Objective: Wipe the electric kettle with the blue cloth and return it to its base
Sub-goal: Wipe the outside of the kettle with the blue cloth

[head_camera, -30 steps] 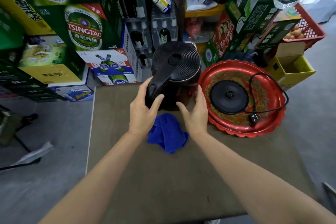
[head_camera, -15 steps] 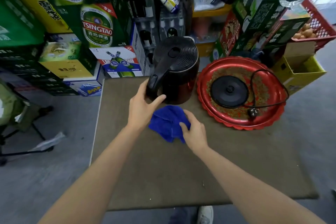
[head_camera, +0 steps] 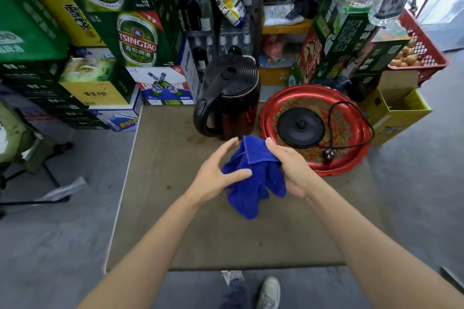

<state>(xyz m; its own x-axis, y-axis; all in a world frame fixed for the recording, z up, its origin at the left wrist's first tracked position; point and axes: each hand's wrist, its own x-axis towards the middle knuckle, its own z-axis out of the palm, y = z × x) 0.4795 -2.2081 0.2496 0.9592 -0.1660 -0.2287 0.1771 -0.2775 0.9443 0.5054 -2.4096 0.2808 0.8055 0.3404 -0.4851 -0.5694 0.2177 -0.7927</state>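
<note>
1. The blue cloth (head_camera: 253,178) is held up off the brown table (head_camera: 175,221), between the two hands.
2. The right hand (head_camera: 291,170) is closed on the right side of the cloth. One edge is pinched under the thumb, and the rest is bunched in the palm.
3. The left hand (head_camera: 221,173) is half open, with the fingers spread and a little bent. Its thumb is laid on the left side of the cloth, but nothing is gripped by it.
4. The loose end of the cloth is hung down below both hands.
5. The black electric kettle (head_camera: 228,98) is stood upright on the table, just past the fingertips of both hands. It is not touched by either hand. Its handle is turned to the left.
6. The round black base (head_camera: 300,128) is seen on a red tray (head_camera: 351,158), to the right of the kettle and beyond the right fingers.
7. A black cord and plug (head_camera: 329,153) are laid on the tray beside the base.
</note>
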